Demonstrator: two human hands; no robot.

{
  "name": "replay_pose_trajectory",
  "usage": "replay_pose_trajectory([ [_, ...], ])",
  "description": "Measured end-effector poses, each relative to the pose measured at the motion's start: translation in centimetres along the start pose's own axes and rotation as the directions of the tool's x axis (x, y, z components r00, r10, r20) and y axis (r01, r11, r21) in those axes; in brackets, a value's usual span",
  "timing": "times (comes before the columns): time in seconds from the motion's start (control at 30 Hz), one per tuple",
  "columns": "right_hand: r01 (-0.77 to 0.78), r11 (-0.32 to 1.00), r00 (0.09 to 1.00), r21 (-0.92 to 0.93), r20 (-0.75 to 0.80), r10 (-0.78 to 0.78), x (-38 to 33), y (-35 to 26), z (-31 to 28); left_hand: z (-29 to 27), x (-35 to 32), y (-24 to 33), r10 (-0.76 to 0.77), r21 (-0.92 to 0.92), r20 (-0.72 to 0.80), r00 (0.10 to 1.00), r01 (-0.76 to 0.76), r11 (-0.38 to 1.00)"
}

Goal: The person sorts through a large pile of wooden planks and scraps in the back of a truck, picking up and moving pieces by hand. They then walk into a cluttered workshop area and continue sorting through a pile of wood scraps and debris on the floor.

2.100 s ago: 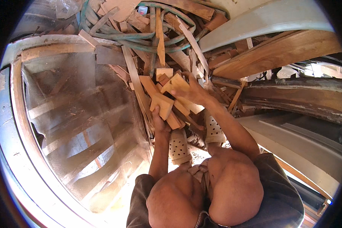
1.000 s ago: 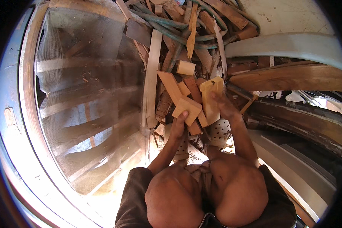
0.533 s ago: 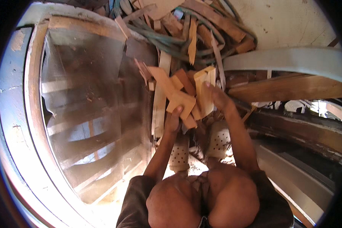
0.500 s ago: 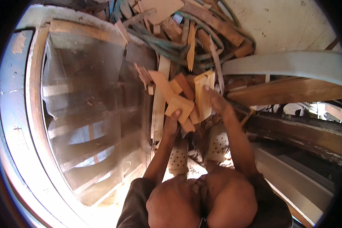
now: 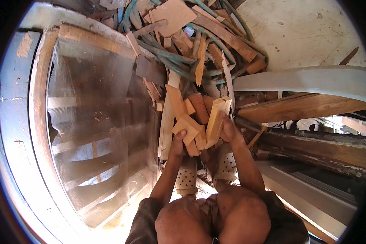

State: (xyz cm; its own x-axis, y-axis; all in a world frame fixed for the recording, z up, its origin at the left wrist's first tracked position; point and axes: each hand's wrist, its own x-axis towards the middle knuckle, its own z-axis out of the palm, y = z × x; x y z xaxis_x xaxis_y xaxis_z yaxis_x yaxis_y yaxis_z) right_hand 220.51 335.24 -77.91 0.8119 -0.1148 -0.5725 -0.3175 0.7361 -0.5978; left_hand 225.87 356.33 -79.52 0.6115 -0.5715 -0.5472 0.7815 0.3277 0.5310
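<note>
My left hand (image 5: 178, 143) is closed on a light-brown wood block (image 5: 188, 127), its thumb across the front face. Against that block lie a longer tan offcut (image 5: 175, 100) and a reddish-brown block (image 5: 198, 108). Whether the left fingers also support these is hidden. On the other side, my right hand (image 5: 230, 129) grips a pale yellow wood block (image 5: 216, 123) by its right edge, tilted upright. The wood pieces crowd together between both hands, above my feet in dotted clogs (image 5: 186, 175).
Beyond the hands is a heap of wood scraps with a green hose (image 5: 173, 57) looped through it. A mesh-covered wooden frame (image 5: 97, 40) stands at the left. Long wooden beams (image 5: 301, 101) and a curved pale panel (image 5: 309, 78) run along the right.
Both hands still hold their wood. The right hand and its yellow block have shifted slightly lower in the picture, and the left hand's block has turned a little. The whole view has shifted somewhat.
</note>
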Motion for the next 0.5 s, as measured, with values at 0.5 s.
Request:
replay_pose_trajectory([
  [0.5, 0.099, 0.995, 0.961, 0.027, -0.261, -0.088, -11.2, 0.8, -2.8, 4.4, -3.8, -3.9, -0.24, 0.195, 0.16, 0.957, 0.208, 0.958],
])
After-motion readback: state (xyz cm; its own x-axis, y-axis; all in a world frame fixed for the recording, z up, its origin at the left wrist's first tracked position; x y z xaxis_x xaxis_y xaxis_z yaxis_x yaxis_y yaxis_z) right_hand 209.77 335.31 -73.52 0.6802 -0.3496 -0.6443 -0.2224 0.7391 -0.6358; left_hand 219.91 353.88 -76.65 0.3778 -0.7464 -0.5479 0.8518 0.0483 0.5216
